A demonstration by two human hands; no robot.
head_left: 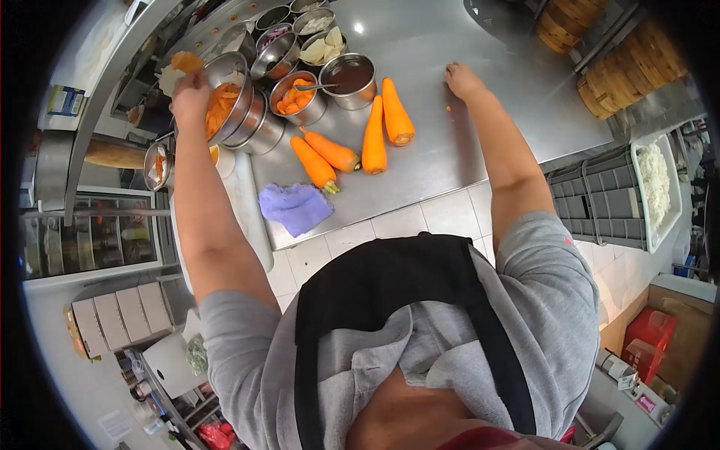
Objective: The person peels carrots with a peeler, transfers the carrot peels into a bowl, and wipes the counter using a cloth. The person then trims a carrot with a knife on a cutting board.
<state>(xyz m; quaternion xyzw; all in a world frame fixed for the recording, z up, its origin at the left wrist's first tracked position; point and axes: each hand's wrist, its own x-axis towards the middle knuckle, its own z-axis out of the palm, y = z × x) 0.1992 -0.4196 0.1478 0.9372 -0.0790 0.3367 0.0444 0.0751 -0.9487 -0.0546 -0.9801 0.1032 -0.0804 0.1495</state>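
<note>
My left hand (190, 91) is at the rim of a metal bowl (246, 112) holding orange pieces (220, 109); its fingers are curled, and what they grip is hard to make out. An orange piece (187, 61) shows just beyond the fingers. My right hand (463, 79) rests over the steel table (435, 150) with its fingers bent and nothing visible in them. Between my arms lie several carrots (395, 112) and a purple cloth (294, 208). A pot of brown sauce (350, 81) stands behind them, beside a pot of sliced carrot (295, 97).
Small metal containers of cut food (322, 48) crowd the back left. A white cutting board (251, 217) runs along the left edge. Bamboo steamers (632, 69) stand at the back right, above a grey crate (600, 206) beside a white tray (667, 217).
</note>
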